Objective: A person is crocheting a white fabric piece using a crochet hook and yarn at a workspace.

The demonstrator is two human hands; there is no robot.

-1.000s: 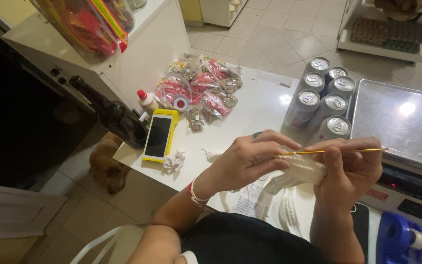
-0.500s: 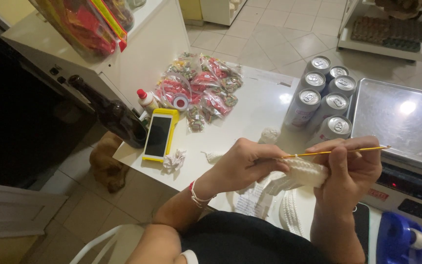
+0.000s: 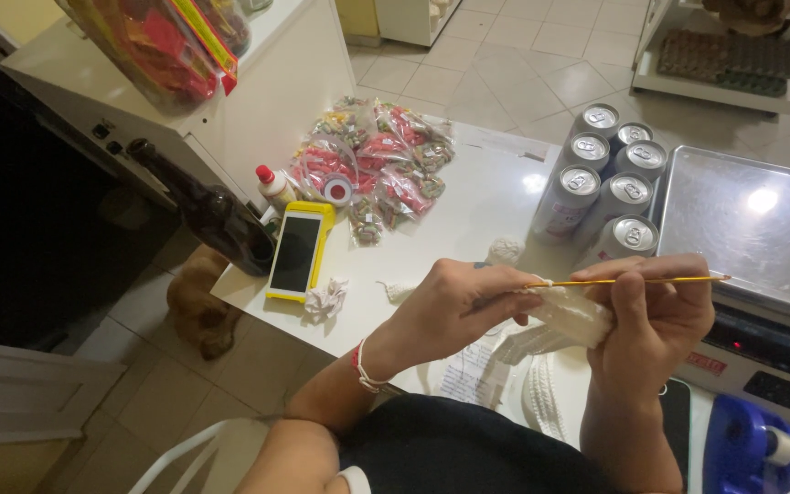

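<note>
My left hand (image 3: pixel 450 309) pinches white yarn and the edge of a small white crochet piece (image 3: pixel 571 318) over the white table (image 3: pixel 468 210). My right hand (image 3: pixel 658 320) grips a thin yellow crochet hook (image 3: pixel 628 281), held level, its tip in the piece next to my left fingers. A white yarn ball (image 3: pixel 505 249) lies just beyond my left hand. More white crocheted strips (image 3: pixel 541 393) and a printed paper slip (image 3: pixel 468 370) lie under my hands.
Several drink cans (image 3: pixel 607 183) stand beside a steel-topped scale (image 3: pixel 752 229). A phone in a yellow case (image 3: pixel 296 252), a dark bottle (image 3: pixel 217 220), a glue bottle (image 3: pixel 274 185), candy bags (image 3: pixel 377 160), a crumpled paper (image 3: pixel 326 298) and a blue tape dispenser (image 3: pixel 747 450) are around. A brown dog (image 3: pixel 196 306) lies on the floor.
My left hand's fingers shifted slightly along the hook and sank a little, uncovering the yarn ball behind them. The hook stays nearly level in my right hand.
</note>
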